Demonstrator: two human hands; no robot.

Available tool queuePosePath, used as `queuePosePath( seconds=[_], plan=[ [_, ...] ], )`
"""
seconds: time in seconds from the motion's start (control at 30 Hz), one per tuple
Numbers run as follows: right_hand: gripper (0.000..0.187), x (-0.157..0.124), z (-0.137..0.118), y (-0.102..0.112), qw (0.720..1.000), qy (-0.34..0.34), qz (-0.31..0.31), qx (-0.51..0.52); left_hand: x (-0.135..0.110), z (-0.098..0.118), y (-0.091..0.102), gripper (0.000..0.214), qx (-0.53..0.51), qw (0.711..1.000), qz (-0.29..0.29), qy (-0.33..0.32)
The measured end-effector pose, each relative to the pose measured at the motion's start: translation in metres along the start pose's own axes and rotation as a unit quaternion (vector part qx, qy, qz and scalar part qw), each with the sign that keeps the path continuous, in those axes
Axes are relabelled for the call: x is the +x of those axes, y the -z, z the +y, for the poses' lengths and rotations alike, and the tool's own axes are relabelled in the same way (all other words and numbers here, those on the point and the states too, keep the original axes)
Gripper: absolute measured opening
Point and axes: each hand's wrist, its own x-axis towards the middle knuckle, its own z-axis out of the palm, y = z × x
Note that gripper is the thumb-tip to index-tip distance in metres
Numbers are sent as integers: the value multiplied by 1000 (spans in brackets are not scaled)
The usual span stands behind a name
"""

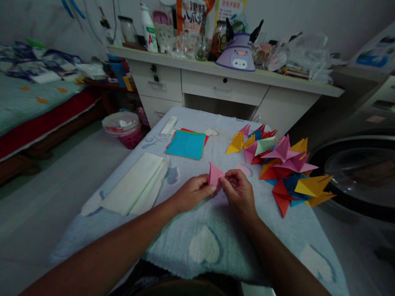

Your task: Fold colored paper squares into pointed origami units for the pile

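Observation:
A folded pink paper piece [214,174] stands up between my two hands over the towel-covered table [203,242]. My left hand [193,193] pinches its lower left edge with thumb and fingers closed. On its right side, my right hand [237,190] is closed around it, fingertips pressed on the fold. A pile of several folded paper shapes [284,168] in pink, orange, yellow, blue and red lies just right of my right hand. A stack of flat coloured paper sheets [187,144], blue on top, rests farther back at centre.
A folded white cloth [138,185] lies at the table's left. A small white box [169,126] sits near the paper stack. Behind stands a cluttered white desk [216,78]. A bed [33,102] is at left, a pink basin [123,128] on the floor, a washing machine [358,172] at right.

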Motion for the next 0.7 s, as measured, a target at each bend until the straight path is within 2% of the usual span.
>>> queuePosePath(
  seconds=[0.1, 0.17, 0.4, 0.53, 0.7],
  plan=[
    [16, -1, 1, 0, 997, 32, 15, -61, 2, 0, 0, 28, 92, 992, 35, -73],
    [16, -2, 2, 0, 994, 54, 28, -92, 2, 1, 0, 27, 132, 986, 51, -91],
    [10, -2, -3, -1, 978, 129, 39, -160, 0, 1, 0, 31, 160, 982, 55, -82],
    [15, -1, -7, 0, 959, 179, 52, -215, 0, 1, -1, 33, 166, 981, 58, -78],
    [18, -2, -8, 0, 952, 191, 43, -235, 0, 1, -1, 33, 174, 980, 66, -74]
  ],
)
